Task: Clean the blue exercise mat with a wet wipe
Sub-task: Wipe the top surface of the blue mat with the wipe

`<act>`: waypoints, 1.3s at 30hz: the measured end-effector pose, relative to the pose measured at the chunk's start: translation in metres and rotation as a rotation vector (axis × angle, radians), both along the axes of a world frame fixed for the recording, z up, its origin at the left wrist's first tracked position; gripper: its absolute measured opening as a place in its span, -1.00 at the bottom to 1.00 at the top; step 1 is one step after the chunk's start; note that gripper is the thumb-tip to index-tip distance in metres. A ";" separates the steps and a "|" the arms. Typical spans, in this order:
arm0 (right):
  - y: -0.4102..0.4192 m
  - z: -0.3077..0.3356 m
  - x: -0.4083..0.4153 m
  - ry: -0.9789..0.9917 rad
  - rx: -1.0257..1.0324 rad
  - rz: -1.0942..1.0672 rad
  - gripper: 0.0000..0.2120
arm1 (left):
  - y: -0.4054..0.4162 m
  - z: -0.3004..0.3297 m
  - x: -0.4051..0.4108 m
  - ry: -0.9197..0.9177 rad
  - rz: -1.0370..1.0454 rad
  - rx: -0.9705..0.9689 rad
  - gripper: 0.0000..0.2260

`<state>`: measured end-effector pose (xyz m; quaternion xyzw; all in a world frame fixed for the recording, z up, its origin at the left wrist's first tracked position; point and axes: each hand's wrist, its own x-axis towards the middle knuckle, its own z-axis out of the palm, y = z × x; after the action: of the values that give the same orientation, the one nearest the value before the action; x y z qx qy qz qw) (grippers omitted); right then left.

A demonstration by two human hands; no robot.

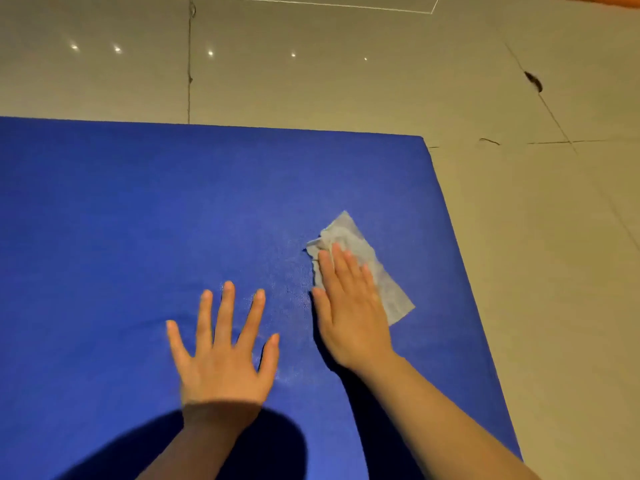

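The blue exercise mat point(121, 220) lies flat on the floor and fills most of the view; its far edge and right edge meet at a corner in the upper right. A pale grey wet wipe point(363, 251) lies spread on the mat near that right edge. My right hand point(349, 306) presses flat on the wipe with straight fingers, covering its left part. My left hand point(225, 351) rests flat on the bare mat to the left, fingers spread. A faint damp sheen shows on the mat between the two hands.
Glossy beige floor tiles point(346, 81) surround the mat beyond its far and right edges. A small dark scrap point(533, 81) and a thin dark strand point(489, 141) lie on the tiles at the right. An orange object point(602, 0) shows at the top right corner.
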<state>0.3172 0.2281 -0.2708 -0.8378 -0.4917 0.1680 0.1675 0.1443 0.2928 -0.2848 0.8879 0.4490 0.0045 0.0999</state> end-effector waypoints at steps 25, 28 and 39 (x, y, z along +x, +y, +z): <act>-0.232 0.002 -0.035 -0.100 -0.177 -0.438 -0.16 | -0.060 0.108 -0.139 0.748 -0.511 -0.516 -0.13; -0.258 -0.002 -0.042 -0.087 -0.221 -0.469 -0.28 | -0.078 0.097 -0.155 0.664 -0.461 -0.549 -0.03; -0.218 0.005 -0.180 -0.138 -0.120 0.206 -0.47 | -0.068 0.096 -0.146 0.799 -0.465 -0.484 -0.05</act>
<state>0.1374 0.0105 -0.2663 -0.8009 -0.5747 0.1553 0.0645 -0.0015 0.2247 -0.1888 0.8480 0.2314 -0.4611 0.1216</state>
